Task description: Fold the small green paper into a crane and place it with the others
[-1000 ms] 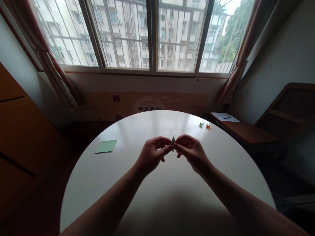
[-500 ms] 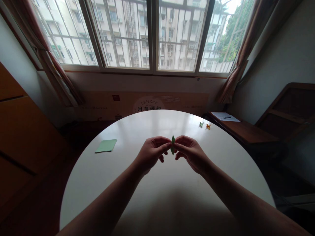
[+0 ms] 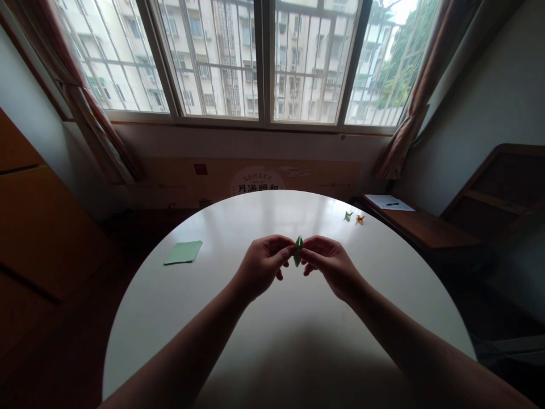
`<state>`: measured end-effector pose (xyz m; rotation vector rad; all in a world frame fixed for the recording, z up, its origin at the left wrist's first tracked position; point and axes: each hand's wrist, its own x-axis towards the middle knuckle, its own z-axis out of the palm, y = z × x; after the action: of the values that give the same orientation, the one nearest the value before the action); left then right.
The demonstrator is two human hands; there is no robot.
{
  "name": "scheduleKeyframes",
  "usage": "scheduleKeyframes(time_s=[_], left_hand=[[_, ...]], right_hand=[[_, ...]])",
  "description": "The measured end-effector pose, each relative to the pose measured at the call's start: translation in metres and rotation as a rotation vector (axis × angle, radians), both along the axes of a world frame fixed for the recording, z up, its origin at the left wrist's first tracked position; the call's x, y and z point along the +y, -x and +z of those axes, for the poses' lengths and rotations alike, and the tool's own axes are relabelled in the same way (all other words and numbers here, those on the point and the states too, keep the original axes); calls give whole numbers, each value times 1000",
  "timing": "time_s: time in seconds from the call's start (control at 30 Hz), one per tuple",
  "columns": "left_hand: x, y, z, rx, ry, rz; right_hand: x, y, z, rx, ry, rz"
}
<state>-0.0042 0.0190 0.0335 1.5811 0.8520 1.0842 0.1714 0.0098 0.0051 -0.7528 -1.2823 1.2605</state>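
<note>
A small piece of folded green paper (image 3: 298, 243), narrow and pointed at top and bottom, is held upright over the middle of the table. My left hand (image 3: 269, 261) pinches its left side between thumb and fingers. From the right, my right hand (image 3: 326, 261) grips the opposite side the same way. The fingertips cover the paper's middle; its split upper tip and lower point show between them.
On the round white table (image 3: 272, 352) lies a stack of green paper squares (image 3: 183, 252) at left. A green paper crane (image 3: 348, 216) and an orange paper crane (image 3: 360, 219) stand at the far right. Beyond the edge, a wooden side table (image 3: 409, 230) carries a white sheet (image 3: 388, 202) and pen.
The upper end of the folded paper now shows two separated points where it looked like one. Both hands keep their pinch and have barely shifted.
</note>
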Motion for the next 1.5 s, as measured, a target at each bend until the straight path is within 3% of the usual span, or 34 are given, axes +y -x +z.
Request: scheduleKeyframes(time_s=[0.3,0.73,1.07,1.33,1.5], left_hand=[[-1,-1,-4,102,-78,32],[3,6,1,91,-40,21],[3,7,2,67,-3,12],[2,8,6,30,114,-66],[3,8,7,41,120,-58]], right_hand=[[2,-2,-3,-81,-46,3],[-2,-3,3,-218,-112,-17],[-2,-2,3,-174,-51,2],[0,-5,3,-122,55,146],[2,-7,1,-141,8,135]])
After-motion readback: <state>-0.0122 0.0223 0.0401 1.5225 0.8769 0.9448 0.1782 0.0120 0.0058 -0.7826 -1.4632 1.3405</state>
